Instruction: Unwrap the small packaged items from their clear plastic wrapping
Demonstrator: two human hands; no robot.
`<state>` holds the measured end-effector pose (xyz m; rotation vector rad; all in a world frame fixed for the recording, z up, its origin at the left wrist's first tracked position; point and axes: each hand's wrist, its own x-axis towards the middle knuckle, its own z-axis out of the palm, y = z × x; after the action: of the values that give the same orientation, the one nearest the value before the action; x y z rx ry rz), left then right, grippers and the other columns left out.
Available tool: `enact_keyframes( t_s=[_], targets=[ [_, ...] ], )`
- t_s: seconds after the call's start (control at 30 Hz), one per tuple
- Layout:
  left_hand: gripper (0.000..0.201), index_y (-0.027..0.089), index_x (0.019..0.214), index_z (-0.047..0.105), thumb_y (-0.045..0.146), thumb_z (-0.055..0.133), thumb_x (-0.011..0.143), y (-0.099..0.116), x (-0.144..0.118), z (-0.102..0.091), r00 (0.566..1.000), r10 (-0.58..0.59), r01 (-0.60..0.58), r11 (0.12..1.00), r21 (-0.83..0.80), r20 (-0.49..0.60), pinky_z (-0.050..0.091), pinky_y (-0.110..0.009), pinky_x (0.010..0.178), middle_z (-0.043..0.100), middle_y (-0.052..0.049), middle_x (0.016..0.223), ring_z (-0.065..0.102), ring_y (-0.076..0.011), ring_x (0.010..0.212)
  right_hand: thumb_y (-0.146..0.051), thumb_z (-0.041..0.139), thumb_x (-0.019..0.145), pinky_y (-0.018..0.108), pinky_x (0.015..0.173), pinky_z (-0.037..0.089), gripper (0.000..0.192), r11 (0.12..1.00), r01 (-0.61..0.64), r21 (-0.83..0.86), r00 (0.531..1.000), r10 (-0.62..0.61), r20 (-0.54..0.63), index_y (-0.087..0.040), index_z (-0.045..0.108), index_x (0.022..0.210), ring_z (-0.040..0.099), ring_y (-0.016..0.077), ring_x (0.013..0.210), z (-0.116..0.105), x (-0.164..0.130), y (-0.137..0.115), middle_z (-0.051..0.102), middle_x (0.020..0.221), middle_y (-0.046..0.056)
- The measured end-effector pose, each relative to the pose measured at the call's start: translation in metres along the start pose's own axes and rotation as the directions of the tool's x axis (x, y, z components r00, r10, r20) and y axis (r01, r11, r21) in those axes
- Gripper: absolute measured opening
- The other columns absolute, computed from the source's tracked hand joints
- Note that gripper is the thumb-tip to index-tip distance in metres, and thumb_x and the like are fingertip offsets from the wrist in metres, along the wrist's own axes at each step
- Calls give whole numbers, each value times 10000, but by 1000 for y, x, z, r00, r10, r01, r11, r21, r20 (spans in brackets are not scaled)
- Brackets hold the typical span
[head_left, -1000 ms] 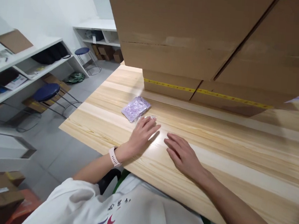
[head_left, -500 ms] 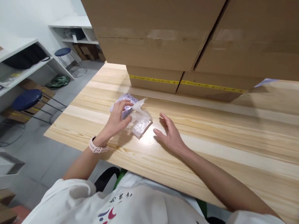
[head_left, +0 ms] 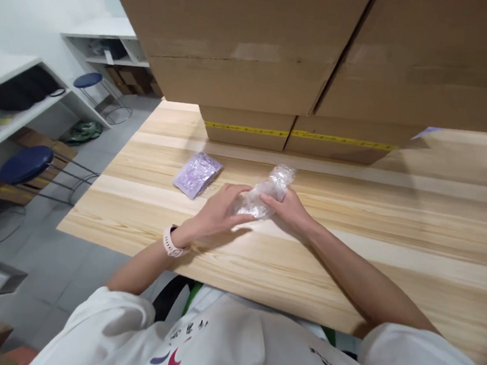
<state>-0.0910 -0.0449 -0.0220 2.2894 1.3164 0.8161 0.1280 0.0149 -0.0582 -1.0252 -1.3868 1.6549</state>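
Both hands are meeting at the middle of the wooden table, working 1 crumpled clear plastic bag. The bag is sitting just above the tabletop at table centre, its loose end sticking up toward 1 o'clock.

Left hand, watch on the wrist, is coming in from 8 o'clock; fingers are curled closed around the near end of the bag. Right hand is coming in from 4 o'clock, fingertips pinching the far side of the same bag. Both grips are looking light, more a pinch than a fist. Whether anything is inside the bag, cannot tell; the film is too crinkled and glaring.

1 flat purple packet is lying on the table at 10 o'clock from the hands, near but not touching them. Stacked cardboard boxes are standing at 12 o'clock, the lowest row carrying yellow tape. Blue stools and white shelves are showing at 9 o'clock, off the table.

Judgement on handling: thin film is likely slipping and tearing easily, so the pinches should be staying near the bag's edge, the hands pulling apart evenly rather than twisting, with the bag kept low over the table so nothing drops far.
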Motion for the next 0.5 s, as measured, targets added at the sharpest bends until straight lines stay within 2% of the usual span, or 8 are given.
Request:
enact_keyframes(
  t_s=[0.07, 0.1, 0.13, 0.2, 0.27, 0.37, 0.43, 0.5],
  targets=[
    [787, 177, 1492, 454, 503, 781, 856, 9, 9, 22, 994, 4, -8, 999, 37, 108, 543, -483, 955, 649, -166, 1378, 644, -322, 1159, -609, 837, 760, 352, 811, 582, 574, 996, -10, 87, 1000, 8, 21, -227, 746, 1177, 712, 231, 947, -12, -19, 5, 775, 1056, 86],
    [774, 177, 1498, 454, 477, 776, 861, 13, 14, 32, 992, -2, -5, 998, 56, 122, 545, -484, 924, 664, -161, 1358, 654, -323, 1119, -640, 825, 764, 355, 839, 584, 594, 994, -17, 112, 1000, 17, 2, -235, 745, 1192, 714, 232, 968, -16, -25, 8, 778, 1055, 80],
    [667, 181, 1458, 505, 432, 744, 888, 15, 18, 39, 994, -7, 0, 998, 64, 108, 544, -474, 896, 696, -147, 1302, 665, -313, 1068, -674, 812, 760, 358, 858, 585, 604, 991, -29, 131, 999, 34, -36, -226, 759, 1161, 717, 233, 965, -19, -30, 11, 782, 1021, 79],
    [335, 195, 1246, 659, 343, 649, 946, 13, 25, 45, 999, -33, 33, 999, 33, -12, 537, -428, 850, 755, -110, 1124, 677, -273, 963, -736, 796, 731, 369, 866, 592, 616, 982, -40, 183, 986, 69, -155, -192, 789, 1019, 727, 239, 923, -25, -36, 17, 785, 918, 80],
    [170, 200, 1005, 716, 332, 621, 955, 4, 29, 38, 977, -101, 90, 994, -70, -185, 524, -365, 792, 760, -79, 954, 669, -227, 862, -748, 798, 716, 386, 871, 605, 608, 965, -31, 260, 969, 93, -228, -187, 791, 947, 737, 250, 927, -33, -40, 21, 790, 914, 84],
    [179, 195, 822, 696, 366, 714, 872, -12, 26, 12, 880, -290, 201, 945, -258, -376, 474, -286, 665, 696, -19, 758, 604, -164, 695, -687, 841, 713, 388, 882, 625, 536, 943, 19, 333, 950, 87, -300, -214, 790, 961, 743, 247, 991, -54, -48, 20, 797, 1002, 70],
    [208, 186, 742, 668, 363, 763, 799, -20, 20, -4, 804, -412, 265, 894, -362, -429, 448, -262, 622, 633, 15, 666, 557, -137, 633, -656, 875, 687, 369, 859, 639, 507, 940, 63, 334, 916, 78, -393, -219, 789, 931, 746, 234, 969, -71, -54, 19, 797, 982, 58],
    [243, 176, 696, 652, 366, 798, 735, -25, 10, -11, 739, -514, 332, 841, -427, -437, 449, -253, 606, 612, 21, 636, 548, -129, 619, -632, 914, 634, 347, 815, 651, 502, 940, 122, 319, 854, 65, -517, -217, 782, 884, 746, 218, 918, -90, -60, 19, 791, 942, 46]
  ],
)
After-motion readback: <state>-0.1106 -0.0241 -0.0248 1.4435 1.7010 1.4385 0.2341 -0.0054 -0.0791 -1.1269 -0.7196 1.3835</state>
